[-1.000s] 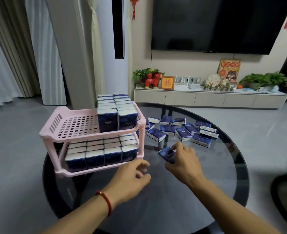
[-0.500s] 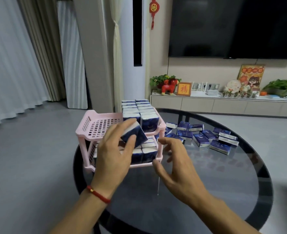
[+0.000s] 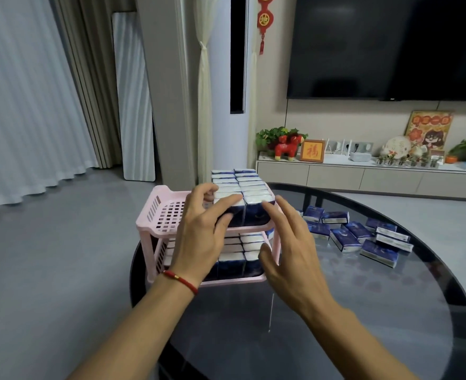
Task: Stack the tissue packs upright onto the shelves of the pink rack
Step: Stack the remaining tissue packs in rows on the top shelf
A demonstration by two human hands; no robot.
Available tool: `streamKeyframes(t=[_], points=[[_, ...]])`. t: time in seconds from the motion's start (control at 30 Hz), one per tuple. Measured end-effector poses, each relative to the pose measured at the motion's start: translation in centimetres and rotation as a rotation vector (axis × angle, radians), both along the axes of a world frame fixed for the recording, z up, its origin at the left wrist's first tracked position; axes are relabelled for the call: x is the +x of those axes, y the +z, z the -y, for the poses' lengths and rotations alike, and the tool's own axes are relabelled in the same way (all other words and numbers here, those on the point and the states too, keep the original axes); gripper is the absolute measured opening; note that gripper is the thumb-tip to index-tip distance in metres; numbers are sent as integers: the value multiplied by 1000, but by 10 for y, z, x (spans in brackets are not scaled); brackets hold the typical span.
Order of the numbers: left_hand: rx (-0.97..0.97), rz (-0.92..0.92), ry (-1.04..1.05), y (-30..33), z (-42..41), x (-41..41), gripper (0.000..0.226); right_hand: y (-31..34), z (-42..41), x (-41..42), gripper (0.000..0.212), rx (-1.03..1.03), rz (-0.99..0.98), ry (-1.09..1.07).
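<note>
The pink two-tier rack (image 3: 159,212) stands at the left edge of the round dark glass table (image 3: 363,311). Blue-and-white tissue packs stand upright in two rows on the right half of its top shelf, and more packs (image 3: 232,266) fill the lower shelf. My left hand (image 3: 199,237) grips the front tissue pack (image 3: 237,218) of the left row, fingers over its top and thumb on its face. My right hand (image 3: 289,250) is spread, with its fingertips at the front pack of the right row (image 3: 256,213). Several loose packs (image 3: 347,238) lie flat on the table to the right.
The left part of the rack's top shelf shows bare pink grid. Behind the table are a white column, curtains, a low TV cabinet (image 3: 363,176) with ornaments and plants, and a wall-mounted TV. Grey floor lies to the left.
My right hand passed a pack to my left hand, which carried it up to the front of the top shelf's left row. My right hand followed to the rack. The view moved closer.
</note>
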State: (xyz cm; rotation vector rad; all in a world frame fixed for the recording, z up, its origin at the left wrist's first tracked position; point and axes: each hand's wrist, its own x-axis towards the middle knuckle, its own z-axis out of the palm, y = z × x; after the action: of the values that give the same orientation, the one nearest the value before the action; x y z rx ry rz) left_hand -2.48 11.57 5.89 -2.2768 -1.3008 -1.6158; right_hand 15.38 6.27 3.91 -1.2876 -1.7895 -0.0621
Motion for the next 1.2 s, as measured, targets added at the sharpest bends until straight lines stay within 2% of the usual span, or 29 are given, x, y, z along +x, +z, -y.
streamKeyframes(t=[0.33,0.53,0.7,0.77,0.83,0.93,1.07,1.2], points=[[-272,95,-62,4,-6,1,48,11,-32,-13,65,-16,-15,-23],[-261,63,-71,6,0,-2,50,11,-27,-13,70,-18,-46,16],[-234,46,-34,3,7,-2,66,8,-17,-5,83,-33,-51,21],[-250,44,-17,0,7,-2,69,3,-16,3,79,18,-73,-29],[-246,36,10,-2,9,-2,70,-8,-21,18,65,27,-145,-106],[-109,0,108,-2,22,2,62,-38,-34,47,61,-153,-237,-253],[71,21,86,1,54,13,40,-80,-51,79,74,-452,-171,-386],[-141,52,-125,-16,77,25,40,-94,-72,88,80,-610,83,-447]])
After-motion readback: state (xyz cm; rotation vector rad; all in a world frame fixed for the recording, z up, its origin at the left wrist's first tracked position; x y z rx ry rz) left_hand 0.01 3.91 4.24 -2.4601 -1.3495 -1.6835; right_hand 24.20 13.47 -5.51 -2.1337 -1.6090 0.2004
